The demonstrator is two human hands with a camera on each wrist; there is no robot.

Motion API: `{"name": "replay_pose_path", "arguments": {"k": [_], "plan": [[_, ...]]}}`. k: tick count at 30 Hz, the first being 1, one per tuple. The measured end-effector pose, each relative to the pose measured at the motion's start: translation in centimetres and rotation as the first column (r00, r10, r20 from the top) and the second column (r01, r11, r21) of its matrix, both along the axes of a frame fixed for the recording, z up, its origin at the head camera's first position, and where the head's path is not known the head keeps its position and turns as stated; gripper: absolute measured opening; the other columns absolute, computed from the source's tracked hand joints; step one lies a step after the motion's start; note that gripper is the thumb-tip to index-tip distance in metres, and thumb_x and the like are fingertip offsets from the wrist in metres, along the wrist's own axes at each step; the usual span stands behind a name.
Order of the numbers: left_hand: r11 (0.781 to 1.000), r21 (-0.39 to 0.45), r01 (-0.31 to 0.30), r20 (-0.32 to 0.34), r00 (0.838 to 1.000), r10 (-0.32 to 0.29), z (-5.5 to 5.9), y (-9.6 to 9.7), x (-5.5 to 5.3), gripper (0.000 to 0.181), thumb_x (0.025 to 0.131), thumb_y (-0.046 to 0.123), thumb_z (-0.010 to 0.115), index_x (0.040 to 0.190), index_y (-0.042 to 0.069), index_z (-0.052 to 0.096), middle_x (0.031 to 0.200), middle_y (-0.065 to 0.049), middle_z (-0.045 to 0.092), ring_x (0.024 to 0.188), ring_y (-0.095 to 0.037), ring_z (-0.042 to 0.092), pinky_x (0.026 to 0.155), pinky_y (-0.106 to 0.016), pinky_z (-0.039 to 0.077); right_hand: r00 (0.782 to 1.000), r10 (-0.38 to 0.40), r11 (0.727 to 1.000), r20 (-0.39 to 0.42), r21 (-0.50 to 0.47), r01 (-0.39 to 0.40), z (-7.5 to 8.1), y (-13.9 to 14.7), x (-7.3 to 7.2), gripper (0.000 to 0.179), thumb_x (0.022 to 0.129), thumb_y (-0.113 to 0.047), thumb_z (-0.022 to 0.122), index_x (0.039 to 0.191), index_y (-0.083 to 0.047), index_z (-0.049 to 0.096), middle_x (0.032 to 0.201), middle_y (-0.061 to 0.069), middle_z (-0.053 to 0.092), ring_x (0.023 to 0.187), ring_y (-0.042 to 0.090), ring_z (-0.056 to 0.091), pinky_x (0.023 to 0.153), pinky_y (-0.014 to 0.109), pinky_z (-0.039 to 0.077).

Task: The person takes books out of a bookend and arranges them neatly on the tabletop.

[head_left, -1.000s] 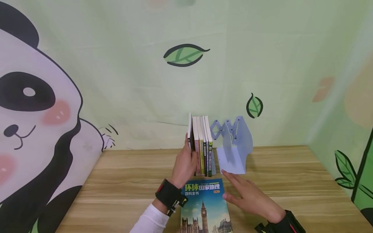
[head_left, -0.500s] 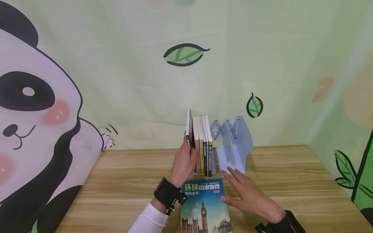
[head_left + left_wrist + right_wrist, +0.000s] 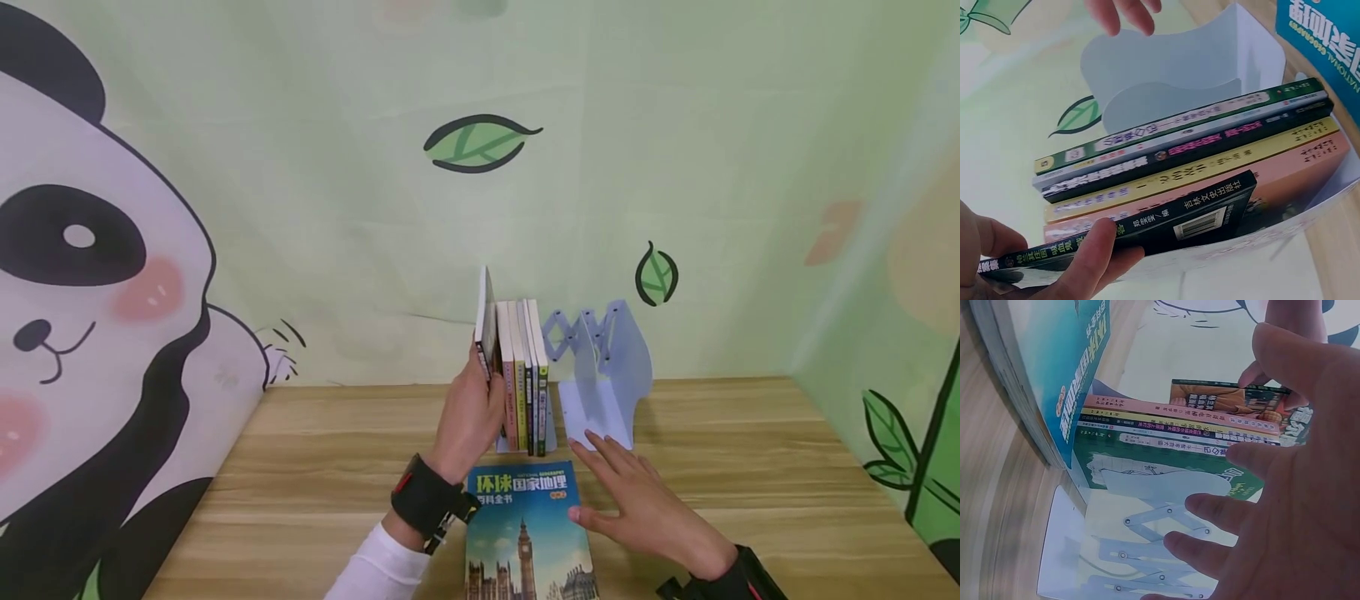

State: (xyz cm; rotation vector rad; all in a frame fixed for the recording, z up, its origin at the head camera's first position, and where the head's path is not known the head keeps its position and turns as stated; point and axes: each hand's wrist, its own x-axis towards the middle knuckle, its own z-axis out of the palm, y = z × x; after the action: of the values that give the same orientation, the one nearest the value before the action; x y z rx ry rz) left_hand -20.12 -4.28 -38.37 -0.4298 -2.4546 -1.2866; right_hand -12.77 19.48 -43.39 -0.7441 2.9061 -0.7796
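My left hand [image 3: 467, 421] grips a thin black-spined book [image 3: 1210, 215] between thumb and fingers. The book is tilted and stands higher than its neighbours, at the left end of a row of upright books [image 3: 521, 375]. Pink, yellow, black and green spines [image 3: 1191, 162] show beside it in the left wrist view. The row stands in the left part of a pale blue expandable book rack [image 3: 626, 367], whose right part holds no books. My right hand [image 3: 645, 504] has its fingers spread near the rack's front right edge and holds nothing.
A large blue book with a clock tower on its cover [image 3: 528, 533] lies flat in front of the rack, between both forearms. The wooden table [image 3: 315, 475] meets a green printed backdrop [image 3: 360, 250] behind the rack.
The black-spined book has risen step by step above the row, tipping a little left, as my left hand shifts up with it. My right fingers have spread and then stayed about still.
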Motion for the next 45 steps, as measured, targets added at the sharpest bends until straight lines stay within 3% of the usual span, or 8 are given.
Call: {"name": "replay_pose_path", "arguments": {"k": [3, 10, 21, 26, 29, 39, 45], "plan": [[1.000, 0.009, -0.001, -0.014, 1.000, 0.001, 0.4, -0.1, 0.1, 0.061, 0.104, 0.012, 0.041, 0.158, 0.015, 0.014, 0.135, -0.018, 0.059, 0.071, -0.019, 0.065, 0.043, -0.023, 0.045, 1.000, -0.002, 1.000, 0.003, -0.003, 0.002, 0.0, 0.0, 0.0, 0.080, 0.090, -0.060, 0.058, 0.156, -0.022, 0.030, 0.161, 0.016, 0.028, 0.146, 0.046, 0.026, 0.106, 0.076, 0.021], [0.999, -0.009, -0.037, -0.063, 0.997, 0.037, 1.1, -0.2, 0.3, 0.058, 0.103, 0.012, 0.042, 0.156, 0.008, 0.018, 0.123, -0.020, 0.063, 0.059, -0.013, 0.056, 0.040, -0.022, 0.040, 1.000, 0.003, 1.000, 0.004, -0.008, -0.003, 0.0, 0.1, 0.0, 0.080, 0.091, -0.060, 0.057, 0.156, -0.022, 0.029, 0.161, 0.016, 0.028, 0.146, 0.046, 0.026, 0.106, 0.076, 0.021], [0.998, 0.002, -0.065, -0.074, 0.995, 0.065, 1.3, -0.3, 0.4, 0.060, 0.103, 0.013, 0.043, 0.157, 0.010, 0.017, 0.129, -0.021, 0.061, 0.064, -0.017, 0.061, 0.042, -0.022, 0.042, 1.000, 0.007, 1.000, -0.002, -0.018, -0.007, -0.1, 0.1, 0.1, 0.078, 0.092, -0.057, 0.057, 0.156, -0.024, 0.029, 0.160, 0.017, 0.029, 0.145, 0.047, 0.028, 0.105, 0.076, 0.022], [0.997, 0.000, -0.079, -0.106, 0.991, 0.079, 1.6, -0.4, 0.5, 0.060, 0.103, 0.013, 0.043, 0.157, 0.009, 0.017, 0.134, -0.021, 0.058, 0.071, -0.019, 0.062, 0.049, -0.024, 0.045, 1.000, 0.002, 1.000, 0.000, -0.012, -0.002, 0.0, 0.1, 0.1, 0.078, 0.092, -0.057, 0.057, 0.156, -0.023, 0.029, 0.160, 0.016, 0.029, 0.145, 0.046, 0.028, 0.105, 0.076, 0.023], [0.997, 0.014, -0.080, -0.122, 0.989, 0.081, 1.8, -0.4, 0.6, 0.061, 0.103, 0.015, 0.042, 0.158, 0.011, 0.016, 0.135, -0.021, 0.058, 0.074, -0.020, 0.063, 0.052, -0.024, 0.047, 1.000, 0.000, 1.000, -0.004, -0.011, 0.000, 0.1, 0.1, 0.1, 0.077, 0.093, -0.057, 0.056, 0.156, -0.022, 0.029, 0.160, 0.016, 0.029, 0.145, 0.046, 0.029, 0.106, 0.075, 0.023], [0.994, 0.089, -0.057, -0.157, 0.985, 0.070, 2.3, -0.7, 0.7, 0.064, 0.103, 0.015, 0.040, 0.159, 0.023, 0.009, 0.120, -0.020, 0.063, 0.062, -0.016, 0.057, 0.046, -0.024, 0.045, 1.000, 0.002, 1.000, -0.012, -0.022, -0.003, 0.2, 0.2, 0.1, 0.076, 0.094, -0.057, 0.055, 0.156, -0.023, 0.028, 0.160, 0.017, 0.028, 0.145, 0.045, 0.029, 0.107, 0.073, 0.024], [0.990, 0.129, -0.065, -0.180, 0.980, 0.088, 2.6, -0.9, 0.9, 0.059, 0.104, 0.017, 0.040, 0.158, 0.017, 0.016, 0.137, -0.019, 0.056, 0.095, -0.026, 0.069, 0.070, -0.034, 0.060, 0.998, -0.001, 1.000, -0.055, -0.022, 0.000, 0.1, 0.1, 0.1, 0.076, 0.093, -0.055, 0.056, 0.156, -0.022, 0.028, 0.160, 0.016, 0.030, 0.144, 0.043, 0.031, 0.107, 0.071, 0.027]]}}
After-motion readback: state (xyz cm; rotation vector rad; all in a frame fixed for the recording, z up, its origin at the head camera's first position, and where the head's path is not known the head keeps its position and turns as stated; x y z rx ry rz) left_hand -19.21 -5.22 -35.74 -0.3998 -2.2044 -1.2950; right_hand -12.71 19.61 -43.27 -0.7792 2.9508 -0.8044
